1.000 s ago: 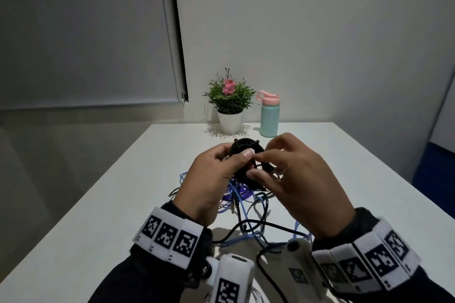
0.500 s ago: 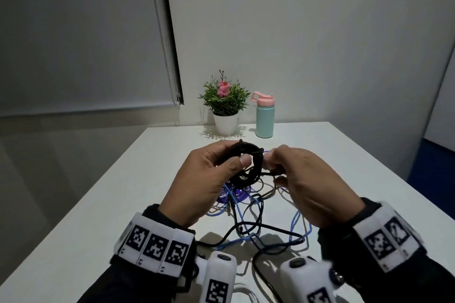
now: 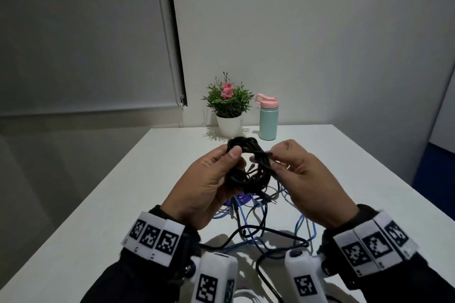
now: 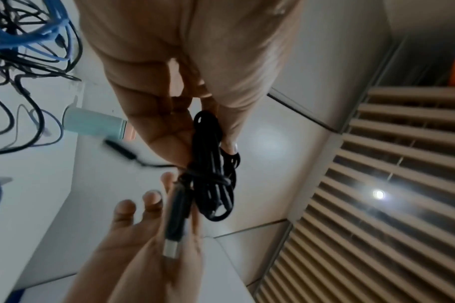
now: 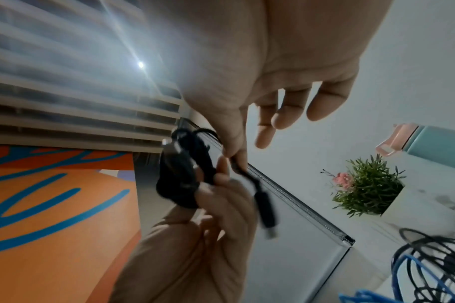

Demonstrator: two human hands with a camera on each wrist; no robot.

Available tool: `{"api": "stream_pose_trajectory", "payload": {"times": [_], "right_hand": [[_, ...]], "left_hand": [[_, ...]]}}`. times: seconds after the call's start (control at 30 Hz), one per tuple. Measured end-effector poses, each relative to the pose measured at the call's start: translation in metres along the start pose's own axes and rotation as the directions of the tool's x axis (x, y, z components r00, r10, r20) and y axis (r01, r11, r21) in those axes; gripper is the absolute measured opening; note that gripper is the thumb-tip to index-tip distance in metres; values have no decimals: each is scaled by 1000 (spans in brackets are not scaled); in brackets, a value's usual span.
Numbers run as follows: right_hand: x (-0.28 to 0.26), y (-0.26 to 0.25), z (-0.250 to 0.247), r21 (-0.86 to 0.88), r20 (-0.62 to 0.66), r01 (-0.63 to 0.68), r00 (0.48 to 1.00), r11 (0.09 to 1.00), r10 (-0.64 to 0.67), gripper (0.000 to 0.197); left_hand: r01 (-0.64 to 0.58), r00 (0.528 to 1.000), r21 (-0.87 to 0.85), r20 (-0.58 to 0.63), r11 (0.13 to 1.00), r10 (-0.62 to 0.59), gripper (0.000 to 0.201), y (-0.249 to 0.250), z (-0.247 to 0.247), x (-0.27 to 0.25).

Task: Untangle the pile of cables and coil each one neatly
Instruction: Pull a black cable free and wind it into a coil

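A black cable wound into a small coil is held up above the table. My left hand grips the coil's left side, thumb on top. My right hand pinches the cable's loose end between thumb and forefinger at the coil's right side, the other fingers spread. In the right wrist view the pinch sits beside the coil and a plug dangles below it. The left wrist view shows the coil edge-on between thumb and fingers. Beneath the hands lies the tangled pile of blue and black cables.
A potted plant and a mint bottle with a pink lid stand at the far edge of the white table. A purple item lies under the pile. White cable shows at the near edge.
Both hands have lifted the black coil higher. The right hand has shifted from the coil's front to its right side, now pinching the loose end there.
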State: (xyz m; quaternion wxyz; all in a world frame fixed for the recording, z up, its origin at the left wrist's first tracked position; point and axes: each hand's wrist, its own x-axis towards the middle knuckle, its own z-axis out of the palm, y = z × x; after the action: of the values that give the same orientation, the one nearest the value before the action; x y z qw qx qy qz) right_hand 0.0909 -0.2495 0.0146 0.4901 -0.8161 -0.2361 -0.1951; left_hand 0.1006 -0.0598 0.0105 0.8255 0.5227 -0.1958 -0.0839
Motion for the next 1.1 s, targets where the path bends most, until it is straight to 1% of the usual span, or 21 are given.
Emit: {"api": "stream_pose_trajectory", "payload": {"times": [0.03, 0.1, 0.2, 0.23, 0.27, 0.33, 0.37, 0.4, 0.43, 0.5, 0.53, 0.6, 0.63, 0.67, 0.73, 0.8, 0.87, 0.93, 1.03, 1.07, 1.1], "right_hand": [[-1, 1, 3, 35, 9, 7, 1000, 999, -7, 17], [-2, 1, 6, 225, 25, -12, 1000, 974, 6, 21], [-1, 0, 5, 477, 133, -108, 990, 872, 50, 20], [-1, 1, 3, 517, 177, -134, 983, 846, 48, 21], [-1, 2, 1, 535, 221, -155, 975, 831, 39, 26], [-2, 5, -4, 542, 330, -190, 944, 819, 0, 44], [-2, 6, -4, 546, 375, -207, 927, 812, -16, 47], [-3, 6, -2, 553, 385, -215, 923, 805, -18, 45], [-3, 7, 0, 562, 357, -213, 934, 799, -3, 40], [-2, 9, 7, 589, 240, -191, 969, 786, 55, 31], [-2, 10, 10, 612, 199, -183, 977, 769, 75, 29], [-2, 11, 14, 674, 172, -188, 980, 714, 95, 28], [-2, 10, 15, 707, 177, -200, 979, 679, 103, 29], [-2, 10, 16, 734, 189, -214, 976, 645, 109, 30], [-3, 11, 19, 758, 203, -227, 973, 612, 110, 31], [-4, 12, 23, 762, 184, -215, 976, 610, 115, 31], [-4, 13, 27, 759, 145, -198, 980, 621, 135, 31], [-4, 13, 30, 758, 104, -175, 983, 628, 148, 33], [-2, 16, 28, 818, 95, -165, 984, 551, 152, 57], [-1, 16, 27, 827, 101, -168, 983, 537, 153, 59], [-1, 15, 26, 822, 99, -167, 983, 544, 152, 55]], "left_hand": [[0, 1000, 21, 19, 1000, -1, 33, -3, 3, 0], [-19, 1000, 59, 16, 998, 18, 32, -7, 7, 0], [-72, 997, 132, -2, 989, 73, 30, -9, 6, 0], [-93, 995, 150, -6, 984, 95, 30, -8, 5, 0], [-116, 993, 173, -17, 978, 121, 29, -7, 4, 0], [-166, 982, 259, -49, 951, 185, 29, -6, 2, 0], [-193, 974, 312, -57, 930, 221, 29, -5, 1, 0], [-218, 966, 362, -53, 907, 253, 28, -5, 1, 0], [-239, 958, 410, -47, 880, 282, 26, -6, 2, 0], [-280, 939, 502, -34, 818, 342, 23, -8, 5, 0], [-306, 922, 561, -24, 769, 385, 22, -8, 5, 0], [-352, 883, 672, 6, 652, 469, 24, -6, 4, -1], [-364, 874, 694, 24, 621, 485, 24, -5, 3, -2], [-362, 879, 690, 29, 627, 476, 25, -4, 1, -2], [-325, 912, 627, 10, 708, 409, 25, -4, 0, -2], [-259, 944, 568, -22, 781, 329, 26, -7, 0, -1], [-198, 961, 550, -53, 812, 271, 28, -9, 0, 0], [-182, 960, 496, -96, 849, 262, 25, -11, 1, 2], [-192, 946, 328, -189, 925, 263, 14, -14, 1, 4], [-193, 948, 248, -200, 949, 246, 14, -15, 2, 4], [-191, 953, 164, -203, 968, 223, 17, -15, 4, 4]]}}
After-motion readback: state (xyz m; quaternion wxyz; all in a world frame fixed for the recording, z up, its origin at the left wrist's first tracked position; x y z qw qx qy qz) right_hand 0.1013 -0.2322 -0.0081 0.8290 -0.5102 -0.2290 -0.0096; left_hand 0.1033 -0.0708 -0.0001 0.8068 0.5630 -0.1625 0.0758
